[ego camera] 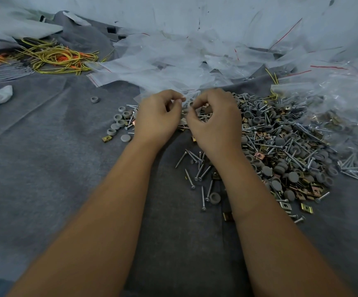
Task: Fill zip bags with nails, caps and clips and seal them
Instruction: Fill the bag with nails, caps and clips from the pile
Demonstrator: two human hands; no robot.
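Both hands pinch one small clear zip bag (187, 101) between them, left hand (156, 116) and right hand (214, 123) each in a narrow fingertip grip; just right of the grip lies the heap of nails, caps and clips (285, 151) on the grey table (45, 168); beyond it, empty bags (173, 61).

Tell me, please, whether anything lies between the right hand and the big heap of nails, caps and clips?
Nothing visible does. The right hand pinches the zip bag with the left hand, and the heap lies directly beside it, uncovered on the grey cloth.
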